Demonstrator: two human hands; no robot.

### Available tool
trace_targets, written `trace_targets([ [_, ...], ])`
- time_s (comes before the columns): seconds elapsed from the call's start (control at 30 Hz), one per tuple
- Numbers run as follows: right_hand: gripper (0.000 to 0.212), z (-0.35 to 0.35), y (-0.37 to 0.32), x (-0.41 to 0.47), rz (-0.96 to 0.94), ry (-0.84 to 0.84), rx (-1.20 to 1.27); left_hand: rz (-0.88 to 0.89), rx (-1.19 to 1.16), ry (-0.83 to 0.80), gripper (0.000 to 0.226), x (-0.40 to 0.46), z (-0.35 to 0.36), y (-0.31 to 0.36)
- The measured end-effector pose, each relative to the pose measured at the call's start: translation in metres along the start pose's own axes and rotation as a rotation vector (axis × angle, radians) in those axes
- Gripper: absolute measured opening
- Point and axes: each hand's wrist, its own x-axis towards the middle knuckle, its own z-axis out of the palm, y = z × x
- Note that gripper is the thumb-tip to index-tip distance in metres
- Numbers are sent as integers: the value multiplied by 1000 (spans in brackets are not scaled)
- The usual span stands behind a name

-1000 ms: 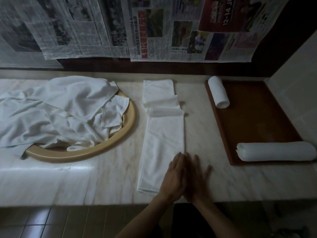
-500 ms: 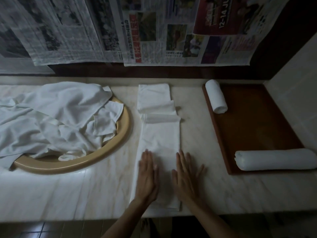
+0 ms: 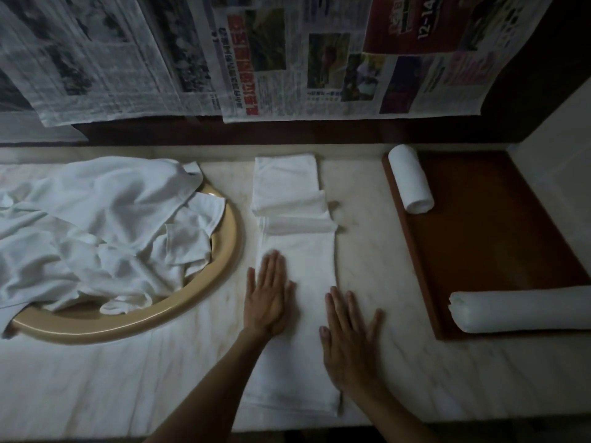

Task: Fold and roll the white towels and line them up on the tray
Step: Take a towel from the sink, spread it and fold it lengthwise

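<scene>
A white towel [image 3: 303, 270] folded into a long narrow strip lies lengthwise on the marble counter, its far end doubled over. My left hand [image 3: 268, 295] presses flat on the strip's left side, fingers straight. My right hand [image 3: 348, 334] lies flat at the strip's right edge, partly on the counter. The brown tray [image 3: 486, 235] sits at the right. On it rest a short rolled towel [image 3: 411, 183] at the far left corner and a longer rolled towel [image 3: 521, 311] across its near edge.
A heap of loose white towels [image 3: 96, 231] fills a round tan-rimmed basin [image 3: 179, 308] at the left. Newspaper sheets [image 3: 287, 59] hang on the wall behind. A pale wall [image 3: 563, 148] bounds the tray's right side. The counter's front edge runs just below my wrists.
My hands, together at the strip's near end a second ago, have spread apart and slid forward along the towel. The view has tilted lower and closer.
</scene>
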Motion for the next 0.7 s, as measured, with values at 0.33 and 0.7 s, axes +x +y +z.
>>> trace_targets([
  [0.33,60,8,4,0,-21,7,-16,212,-263,-154,83,45,6,78],
  [0.7,63,2,2,0,-12,-1,11,80,-133,72,61,-8,6,26],
])
